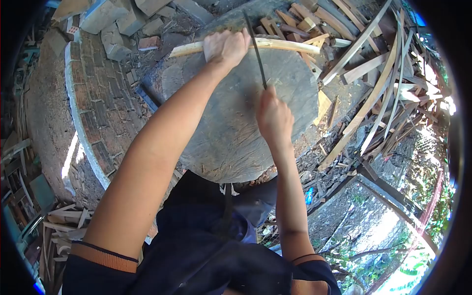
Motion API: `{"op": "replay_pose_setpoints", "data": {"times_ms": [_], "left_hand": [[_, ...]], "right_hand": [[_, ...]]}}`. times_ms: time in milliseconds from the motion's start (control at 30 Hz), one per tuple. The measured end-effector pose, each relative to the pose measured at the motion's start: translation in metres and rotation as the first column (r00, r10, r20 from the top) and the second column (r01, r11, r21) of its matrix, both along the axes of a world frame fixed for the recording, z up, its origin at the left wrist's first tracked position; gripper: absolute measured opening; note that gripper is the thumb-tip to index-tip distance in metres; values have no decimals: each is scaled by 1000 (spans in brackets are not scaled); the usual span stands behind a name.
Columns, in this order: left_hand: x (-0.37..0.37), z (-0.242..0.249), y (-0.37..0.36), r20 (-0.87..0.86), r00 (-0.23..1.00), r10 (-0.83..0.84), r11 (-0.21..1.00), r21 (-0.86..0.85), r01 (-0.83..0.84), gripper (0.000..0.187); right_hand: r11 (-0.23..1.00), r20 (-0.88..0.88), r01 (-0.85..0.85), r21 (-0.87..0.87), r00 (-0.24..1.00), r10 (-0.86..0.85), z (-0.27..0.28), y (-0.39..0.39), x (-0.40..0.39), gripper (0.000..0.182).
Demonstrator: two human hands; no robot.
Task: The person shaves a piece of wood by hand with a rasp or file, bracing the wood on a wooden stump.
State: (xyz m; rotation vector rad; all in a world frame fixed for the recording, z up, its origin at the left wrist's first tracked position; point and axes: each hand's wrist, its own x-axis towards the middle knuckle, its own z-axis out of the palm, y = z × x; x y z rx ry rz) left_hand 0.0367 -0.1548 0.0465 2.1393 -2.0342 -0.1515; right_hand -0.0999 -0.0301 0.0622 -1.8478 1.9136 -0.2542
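Observation:
A pale, slightly curved wooden strip [285, 44] lies across the far part of a round wooden stump [226, 128]. My left hand [226, 47] is closed over the strip left of its middle, pressing it against the top of the stump. In my right hand [274, 117] is the grip of a long, thin dark blade [259, 56], seen nearly edge-on. It points away from me and crosses the strip just right of my left hand. The right fist is a little blurred, and its fingers hide the handle.
Offcuts [295, 24] pile up behind the stump, with long curved wood strips [368, 103] heaped to the right. Stone blocks [115, 42] sit at the far left, beside a brick surface [103, 93]. My legs are close against the stump's near side.

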Motion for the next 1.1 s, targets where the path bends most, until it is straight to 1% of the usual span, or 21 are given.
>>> {"op": "replay_pose_setpoints", "data": {"times_ms": [33, 67, 100, 167, 300, 367, 400, 433, 467, 500, 567, 600, 700, 767, 833, 867, 900, 967, 1000, 1033, 1100], "left_hand": [[-1, -2, 0, -4, 1000, -8, 1000, -8, 8, 56], [0, -5, 0, -20, 1000, -17, 999, -49, 16, 56], [1, -6, -1, -31, 999, -24, 996, -88, 21, 57], [1, -5, 0, -13, 1000, -18, 997, -71, 17, 57], [0, -3, -1, -6, 1000, -3, 999, -49, 2, 57], [-1, -1, 0, -6, 1000, 8, 1000, -27, -9, 57], [0, -1, 0, -2, 1000, 6, 1000, -4, -6, 56], [0, -2, 1, -3, 1000, 0, 1000, -3, 0, 56], [1, -2, -1, -19, 1000, -4, 999, -36, 3, 56], [0, -3, 0, -35, 999, -10, 998, -62, 8, 56], [0, -5, -3, -21, 1000, -8, 996, -84, 7, 56], [0, -5, -1, -9, 1000, 1, 996, -91, -2, 55], [-1, -5, -1, -11, 1000, -13, 996, -92, 12, 54], [-2, -5, -3, -11, 1000, -4, 997, -79, 3, 54], [2, -6, -1, -5, 1000, 19, 998, -62, -19, 54], [2, -5, 1, -9, 1000, 14, 999, -53, -15, 54], [0, -3, 0, -16, 1000, 0, 999, -51, -1, 54], [-1, -8, -1, -9, 1000, -11, 995, -99, 10, 54], [0, -10, -1, 1, 1000, -8, 990, -139, 8, 54], [0, -7, -2, 1, 1000, -13, 990, -141, 13, 54], [-2, -5, -1, -12, 1000, 10, 997, -73, -11, 55]], "right_hand": [[998, 13, -10, -66, 1000, 10, -5, -14, 4, 18], [990, -18, -23, -142, 1000, 20, -17, -32, 11, 19], [989, -14, -16, -149, 1000, 15, -19, -47, 16, 19], [983, 19, -9, -184, 1000, 12, -19, -59, 21, 19], [994, -5, -32, -106, 999, 31, -2, -5, 0, 19], [998, -15, 49, 49, 999, -48, 2, 21, -8, 19], [997, -12, 43, 57, 999, -42, 2, 20, -5, 19], [999, -1, 7, 33, 1000, -7, 3, 15, -4, 15], [1000, 6, -28, -3, 1000, 28, 3, 5, -3, 12], [1000, 4, -21, -8, 1000, 21, -1, -9, 2, 12], [991, -39, -43, -124, 998, 39, -11, -38, 17, 13], [992, -34, -37, -123, 999, 33, -11, -39, 18, 13], [995, -22, -9, -103, 1000, 7, -6, -26, 10, 12], [1000, -23, -21, 17, 1000, 21, 6, 6, -1, 12], [998, -54, -33, 57, 998, 36, 9, 8, -2, 12], [996, -83, -22, 92, 996, 30, 9, 11, -3, 12], [996, -83, -15, 90, 996, 23, 4, 1, 0, 12], [994, -50, -44, -101, 998, 39, -11, -38, 12, 12], [993, -51, -41, -109, 998, 36, -11, -49, 16, 12], [991, -42, -48, -122, 998, 44, -10, -56, 20, 13], [991, -41, -49, -126, 998, 44, -6, -51, 15, 13]]}}
